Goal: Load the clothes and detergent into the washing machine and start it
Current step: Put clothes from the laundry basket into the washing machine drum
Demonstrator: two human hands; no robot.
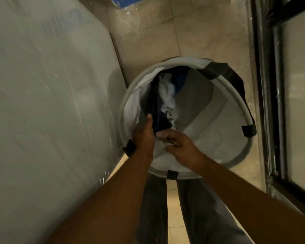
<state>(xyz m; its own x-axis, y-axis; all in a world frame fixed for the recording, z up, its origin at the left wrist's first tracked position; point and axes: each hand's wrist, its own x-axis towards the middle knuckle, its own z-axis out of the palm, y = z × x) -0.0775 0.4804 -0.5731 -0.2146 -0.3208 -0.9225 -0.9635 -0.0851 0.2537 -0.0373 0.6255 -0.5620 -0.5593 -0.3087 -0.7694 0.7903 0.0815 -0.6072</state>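
- Forearms fill the bottom of the frame: left forearm (113, 191) rises from lower left, right forearm (236, 182) from lower right. Both converge on the near rim of the hamper.
- Grey trousers (201, 208) show between the arms, directly below the hamper.
- Left third of frame: white plastic-covered panel (42, 85), upright. Its edge runs diagonally and touches, or nearly touches, the hamper's left rim. No open room on that side.
- Left hand (143, 136) sits at the hamper's lower-left rim, beside a black strap tab (129, 147). Its thumb (149, 118) presses down on a dark garment (161, 123). The other fingers are hidden under the cloth, so the garment is pinched between them.
- Clothes (167, 92), white, dark and one blue piece, are bunched inside the hamper against its left and far wall.
- Right hand (180, 145) is centre frame, just inside the near rim. Its fingers (161, 134) are curled, tips at the garment's lower end. Blurred, so I cannot tell whether they have hold of it.
- Hamper (243, 110): round, white rim, standing on the tiled floor (165, 32). Its right half is bare lining. A black handle (236, 74) is draped over the far-right rim.
- Right edge: dark door frame (266, 85), with a narrow strip of floor between it and the hamper.
- Upper centre: open floor beyond the hamper.
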